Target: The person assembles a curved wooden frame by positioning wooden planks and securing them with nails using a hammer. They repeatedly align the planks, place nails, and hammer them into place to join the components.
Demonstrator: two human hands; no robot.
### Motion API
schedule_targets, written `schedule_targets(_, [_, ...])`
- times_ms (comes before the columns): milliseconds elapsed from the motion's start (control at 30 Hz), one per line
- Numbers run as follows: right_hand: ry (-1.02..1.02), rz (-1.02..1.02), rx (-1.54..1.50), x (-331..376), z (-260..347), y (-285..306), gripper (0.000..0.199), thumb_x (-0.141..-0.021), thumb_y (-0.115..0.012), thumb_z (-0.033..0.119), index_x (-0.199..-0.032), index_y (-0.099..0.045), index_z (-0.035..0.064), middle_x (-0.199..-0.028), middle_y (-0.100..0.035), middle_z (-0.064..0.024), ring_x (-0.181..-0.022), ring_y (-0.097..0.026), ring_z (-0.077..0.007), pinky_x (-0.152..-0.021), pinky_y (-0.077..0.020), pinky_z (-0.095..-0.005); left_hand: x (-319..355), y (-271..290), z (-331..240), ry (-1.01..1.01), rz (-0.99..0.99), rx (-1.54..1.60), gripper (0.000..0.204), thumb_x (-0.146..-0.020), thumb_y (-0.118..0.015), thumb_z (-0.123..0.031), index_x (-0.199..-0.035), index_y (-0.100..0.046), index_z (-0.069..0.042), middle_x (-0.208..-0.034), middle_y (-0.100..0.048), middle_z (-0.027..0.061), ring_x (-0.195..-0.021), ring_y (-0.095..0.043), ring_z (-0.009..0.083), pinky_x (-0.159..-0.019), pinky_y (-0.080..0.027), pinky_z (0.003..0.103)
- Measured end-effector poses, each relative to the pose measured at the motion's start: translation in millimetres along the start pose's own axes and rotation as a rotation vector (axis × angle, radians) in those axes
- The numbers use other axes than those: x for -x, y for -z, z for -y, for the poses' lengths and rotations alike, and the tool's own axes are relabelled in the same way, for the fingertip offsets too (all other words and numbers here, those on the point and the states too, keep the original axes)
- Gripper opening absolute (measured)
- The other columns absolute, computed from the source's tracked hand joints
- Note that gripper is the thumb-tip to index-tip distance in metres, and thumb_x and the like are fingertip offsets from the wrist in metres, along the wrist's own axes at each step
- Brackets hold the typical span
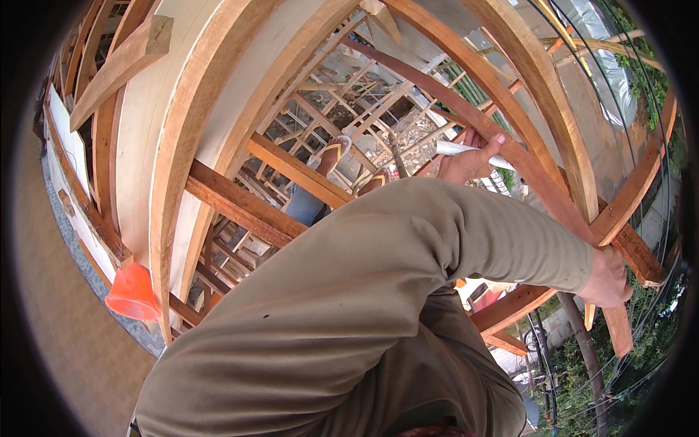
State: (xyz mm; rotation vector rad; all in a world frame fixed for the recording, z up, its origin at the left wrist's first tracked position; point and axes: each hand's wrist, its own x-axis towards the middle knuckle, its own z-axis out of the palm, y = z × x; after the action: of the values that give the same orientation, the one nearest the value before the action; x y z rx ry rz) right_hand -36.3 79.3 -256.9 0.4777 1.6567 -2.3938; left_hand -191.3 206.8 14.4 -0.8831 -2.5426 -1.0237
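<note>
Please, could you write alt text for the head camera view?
One hand and, lower in view, the other hand grip a long reddish wooden strip; a white tube shows at the first. Timber beams surround them, with debris below.

Cannot trace the upper hand [470, 162] past the sleeve [517, 237], nor follow the white tube [451, 148] behind that hand; cannot identify the small debris [415, 125] far below.

Bright, diffuse daylight filled the view — the pale sheeting [615, 95] gleamed — while beams [191, 109] bowed towards the black fisheye rim.
</note>
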Motion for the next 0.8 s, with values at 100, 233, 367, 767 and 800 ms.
schedule_targets(100, [0.006, -0.016, -0.037, 2.4, 2.9, -4.2, 0.057, -0.092, -0.08, 0.025, -0.13, -0.052, -0.006, -0.114, -0.063, -0.0137, -0.094, -0.066, -0.0224, -0.076, -0.0581, -0.0356, -3.8, -4.5, -5.0, -0.002, 0.014, 0.024, 0.046, -0.08, -0.076, -0.031, -0.113, -0.064, 0.0, -0.099, -0.075, 0.0163, -0.103, -0.07, 0.0323, -0.087, -0.048, 0.059])
schedule_targets(233, [0.021, -0.055, -0.093, 2.9, 6.3, -12.5, 0.056, -0.092, -0.08, 0.026, -0.13, -0.053, -0.0058, -0.114, -0.064, -0.0136, -0.094, -0.066, -0.0222, -0.077, -0.0586, -0.0351, 2.7, -12.1, -6.5, 0.022, 0.03, 0.05, 0.045, -0.08, -0.077, -0.028, -0.113, -0.063, 0.0, -0.098, -0.075, 0.0163, -0.099, -0.071, 0.0319, -0.083, -0.051, 0.057])
schedule_targets(367, [-0.016, -0.042, -0.141, 11.6, 0.7, -27.6, 0.056, -0.092, -0.08, 0.026, -0.129, -0.053, -0.0057, -0.114, -0.065, -0.0134, -0.095, -0.067, -0.0219, -0.078, -0.059, -0.0345, 27.3, -10.2, 20.3, 0.174, -0.028, 0.037, 0.044, -0.08, -0.078, -0.024, -0.113, -0.062, 0.0, -0.097, -0.075, 0.0163, -0.096, -0.073, 0.0314, -0.079, -0.055, 0.055])
schedule_targets(767, [-0.195, -0.009, -0.051, -3.7, -51.4, -44.4, 0.055, -0.088, -0.084, 0.022, -0.131, -0.055, 0.0033, -0.128, -0.061, -0.0115, -0.11, -0.062, -0.0187, -0.093, -0.0545, -0.0356, 112.4, 17.6, 74.0, 0.216, -0.16, -0.27, 0.053, -0.083, -0.078, -0.036, -0.123, -0.063, -0.004, -0.131, -0.064, 0.0196, -0.135, -0.052, 0.038, -0.121, -0.019, 0.071])
schedule_targets(800, [-0.167, 0.02, 0.057, -15.7, -67.4, -37.7, 0.055, -0.088, -0.084, 0.022, -0.13, -0.055, 0.003, -0.127, -0.061, -0.0118, -0.108, -0.062, -0.0185, -0.091, -0.0547, -0.0349, 116.8, 30.2, 77.7, 0.224, -0.102, -0.279, 0.056, -0.084, -0.078, -0.04, -0.125, -0.063, -0.006, -0.134, -0.063, 0.0207, -0.14, -0.048, 0.0385, -0.122, -0.016, 0.07])
